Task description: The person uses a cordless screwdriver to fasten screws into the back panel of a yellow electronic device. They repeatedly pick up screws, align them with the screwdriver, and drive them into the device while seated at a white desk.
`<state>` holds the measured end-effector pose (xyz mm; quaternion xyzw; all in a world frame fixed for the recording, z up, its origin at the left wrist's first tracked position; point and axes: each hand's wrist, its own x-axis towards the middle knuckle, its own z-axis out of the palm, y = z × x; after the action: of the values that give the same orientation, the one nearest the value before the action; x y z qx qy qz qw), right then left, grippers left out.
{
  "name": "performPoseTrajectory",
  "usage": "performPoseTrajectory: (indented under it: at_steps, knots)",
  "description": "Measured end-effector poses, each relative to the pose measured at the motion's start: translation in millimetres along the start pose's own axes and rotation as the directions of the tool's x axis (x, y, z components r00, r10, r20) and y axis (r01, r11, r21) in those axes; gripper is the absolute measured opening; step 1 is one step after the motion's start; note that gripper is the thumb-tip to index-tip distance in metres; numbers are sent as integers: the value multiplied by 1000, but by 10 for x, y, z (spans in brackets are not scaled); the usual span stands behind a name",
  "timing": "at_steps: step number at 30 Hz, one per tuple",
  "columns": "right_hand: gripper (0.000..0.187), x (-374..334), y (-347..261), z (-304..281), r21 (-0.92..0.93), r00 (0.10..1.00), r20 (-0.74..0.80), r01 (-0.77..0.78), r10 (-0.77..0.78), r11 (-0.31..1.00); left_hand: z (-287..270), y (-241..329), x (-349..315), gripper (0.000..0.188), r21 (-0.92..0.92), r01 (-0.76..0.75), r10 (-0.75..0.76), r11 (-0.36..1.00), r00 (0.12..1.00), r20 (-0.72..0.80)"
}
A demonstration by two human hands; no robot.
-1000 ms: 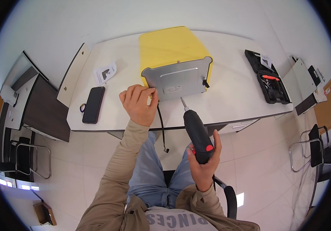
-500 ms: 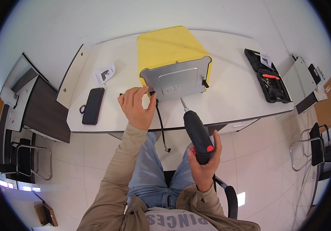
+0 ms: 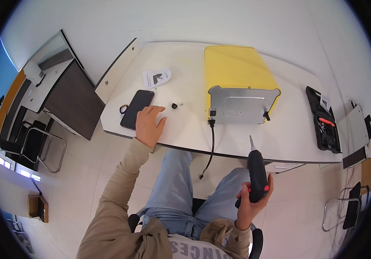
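Note:
A cordless screwdriver [image 3: 258, 172] is in my right hand [image 3: 253, 207], its bit pointing away from me over the table's front edge. My left hand [image 3: 150, 126] hovers by the right side of a black phone [image 3: 137, 109], fingers apart and holding nothing. Just beyond its fingertips lie a small black part [image 3: 174, 105] and a tiny screw-like piece [image 3: 181, 104]. Right of them stands a yellow box-shaped appliance [image 3: 237, 67], its grey metal panel [image 3: 241, 105] facing me. A black cable [image 3: 213, 142] hangs from the panel's lower left corner past the table edge.
An open black tool case [image 3: 323, 123] with an orange-handled tool lies at the table's right end. A printed leaflet [image 3: 156, 78] and a small ring-shaped item [image 3: 124, 109] are near the phone. Chairs [image 3: 41, 144] stand beyond both sides of the table.
My left hand has left the panel's lower left corner and moved left, close to the phone. The view has swung left, so the appliance appears farther right. The screwdriver stays in my right hand.

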<state>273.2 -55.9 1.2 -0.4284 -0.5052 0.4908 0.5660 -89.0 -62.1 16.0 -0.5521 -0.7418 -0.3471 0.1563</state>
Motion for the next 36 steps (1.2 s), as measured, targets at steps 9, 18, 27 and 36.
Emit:
performPoseTrajectory:
  at_steps: [9, 18, 27, 36]
  knots:
    - [78, -48, -60, 55, -47, 999, 30, 31, -29, 998, 172, 116, 385, 22, 85, -182, 169, 980, 976, 140]
    - [83, -85, -78, -126, -36, 1000, 13, -25, 25, 999, 633, -30, 686, 6, 344, -420, 335, 839, 899, 281]
    - [80, -80, -26, -163, -17, 999, -6, -40, 40, 999, 681, -71, 617, 10, 286, -404, 379, 869, 915, 140]
    - [80, 18, 27, -241, -44, 1000, -9, -7, 7, 999, 669, -140, 579, 10, 171, -361, 351, 917, 932, 85]
